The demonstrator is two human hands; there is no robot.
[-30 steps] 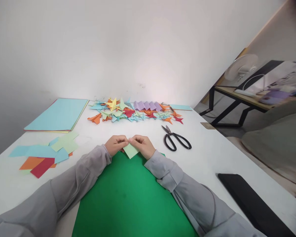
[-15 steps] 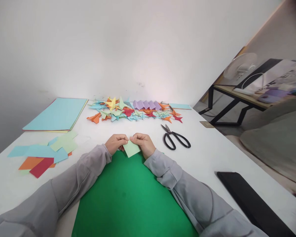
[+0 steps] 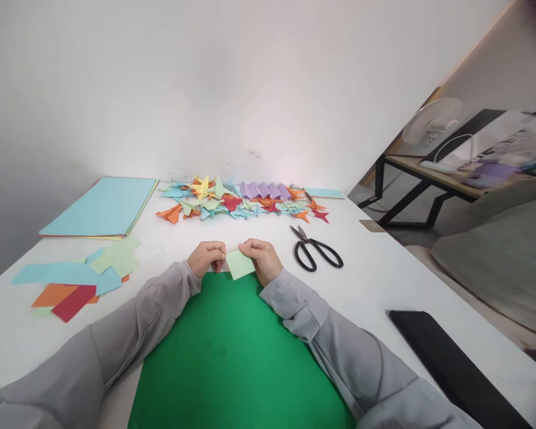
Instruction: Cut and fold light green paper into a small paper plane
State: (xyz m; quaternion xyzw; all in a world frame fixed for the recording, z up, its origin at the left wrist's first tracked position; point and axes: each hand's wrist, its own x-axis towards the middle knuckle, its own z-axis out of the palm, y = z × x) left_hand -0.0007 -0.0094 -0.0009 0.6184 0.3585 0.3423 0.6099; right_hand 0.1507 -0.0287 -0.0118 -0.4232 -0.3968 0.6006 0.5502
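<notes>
A small pale green square of paper [image 3: 240, 265] is held up just over the far edge of a large green sheet [image 3: 241, 351]. My right hand [image 3: 263, 260] pinches its upper right part between thumb and fingers. The fingers of my left hand [image 3: 206, 258] are curled closed at the paper's left corner; their tips are partly hidden. To the right of my hands, black-handled scissors [image 3: 315, 247] lie on the white table with their blades slightly apart.
Folded paper shapes [image 3: 232, 202] and a pleated purple strip [image 3: 264, 190] line the wall. Loose cut papers [image 3: 75, 274] lie left, below a stack of coloured sheets [image 3: 102, 208]. A long black object [image 3: 446, 357] rests at the right. Beyond stands another table with a fan [image 3: 433, 122].
My left hand has shifted slightly left, widening the gap between my hands. The paper square has turned a little and its lower corner has risen. My right hand keeps its pinch.
</notes>
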